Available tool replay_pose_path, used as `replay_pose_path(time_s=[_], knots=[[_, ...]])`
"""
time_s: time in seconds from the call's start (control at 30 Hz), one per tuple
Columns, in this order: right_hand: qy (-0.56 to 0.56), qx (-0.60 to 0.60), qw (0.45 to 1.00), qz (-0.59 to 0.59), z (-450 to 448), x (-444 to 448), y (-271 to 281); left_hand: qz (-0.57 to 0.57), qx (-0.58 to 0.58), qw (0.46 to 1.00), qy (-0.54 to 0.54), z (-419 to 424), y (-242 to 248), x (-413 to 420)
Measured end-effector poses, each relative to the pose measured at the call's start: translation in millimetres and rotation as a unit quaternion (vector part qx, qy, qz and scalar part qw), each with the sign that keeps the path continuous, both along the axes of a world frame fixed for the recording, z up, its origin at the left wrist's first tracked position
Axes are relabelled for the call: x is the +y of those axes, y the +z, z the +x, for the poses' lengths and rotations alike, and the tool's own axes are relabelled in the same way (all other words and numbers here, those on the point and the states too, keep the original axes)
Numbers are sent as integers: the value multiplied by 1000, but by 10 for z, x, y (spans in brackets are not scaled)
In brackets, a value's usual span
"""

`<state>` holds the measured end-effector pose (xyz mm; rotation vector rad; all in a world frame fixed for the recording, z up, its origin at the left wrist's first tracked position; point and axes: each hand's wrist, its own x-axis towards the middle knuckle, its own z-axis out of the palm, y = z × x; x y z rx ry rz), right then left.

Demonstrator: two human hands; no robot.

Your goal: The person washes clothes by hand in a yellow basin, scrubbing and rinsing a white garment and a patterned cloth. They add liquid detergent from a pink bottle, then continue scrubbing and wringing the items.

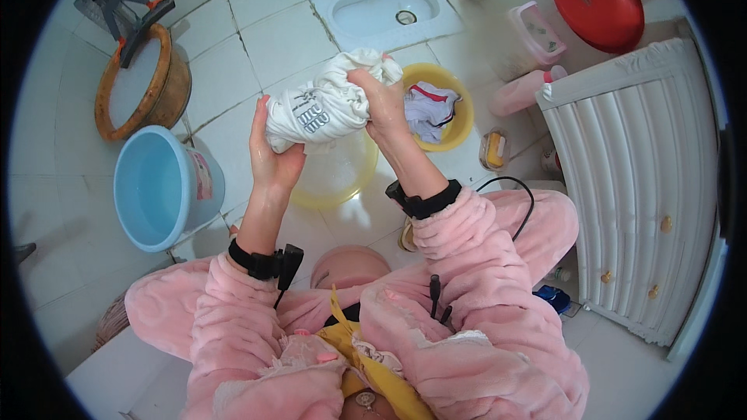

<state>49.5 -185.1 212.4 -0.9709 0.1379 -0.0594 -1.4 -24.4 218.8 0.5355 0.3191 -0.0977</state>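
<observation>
A wet white cloth garment (327,99) with dark printing is bunched between my two hands. My left hand (271,154) cups its lower left end, thumb and fingers spread around it. On the upper right, my right hand (382,102) grips the cloth, its thumb on top. Beneath the garment stands a yellow basin (369,170) of sudsy water, partly hidden by cloth and hands. To its right, another yellow basin (465,122) holds a white garment (430,106) with red trim. A yellow soap bar (496,149) lies in a small clear dish beyond that basin.
On the left are a light blue bucket (209,181) and a worn orange-brown basin (166,84) with suds. A squat toilet (385,9) is set in the tiled floor ahead. Pink bottle (519,92), red basin (598,6) and white ribbed panel (630,198) stand right. A pink stool (350,265) is close below.
</observation>
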Motion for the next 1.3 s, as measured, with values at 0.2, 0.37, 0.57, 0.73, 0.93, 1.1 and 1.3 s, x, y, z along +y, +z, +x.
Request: replay_pose_path(time_s=[0.2,0.37,0.57,0.73,0.93,1.1,1.3], knots=[[15,-43,995,-93,11,134,123,-81,-8,996,-47,142,-184,148],[97,-149,962,-209,-35,138,254,-231,27,969,-78,202,-173,225],[133,-405,766,-482,-227,171,552,-277,60,952,-115,194,-176,323],[247,-560,627,-482,-262,281,653,-157,30,970,-184,173,-162,285],[328,-611,529,-490,-206,379,352,-2,131,956,-264,226,-355,203],[403,-621,491,-460,-163,444,-65,81,143,945,-283,377,-642,184],[510,-635,389,-431,-109,509,-407,106,160,957,-219,391,-1108,88]])
